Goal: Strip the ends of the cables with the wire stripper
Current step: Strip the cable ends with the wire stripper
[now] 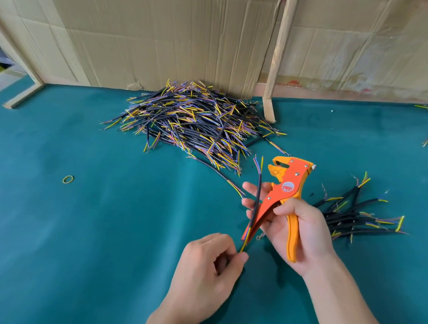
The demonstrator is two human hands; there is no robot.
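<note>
Right hand grips the orange wire stripper, head pointing to 12 o'clock. Left hand pinches the lower wires of 1 black cable, whose long axis runs from 6 to 12 o'clock just beside the stripper, at its 9 o'clock. Right fingers are partly hidden behind the handles; the cable's contact with them is unclear.

No text is legible: cut-off print on the cardboard, round sticker blurred.
</note>
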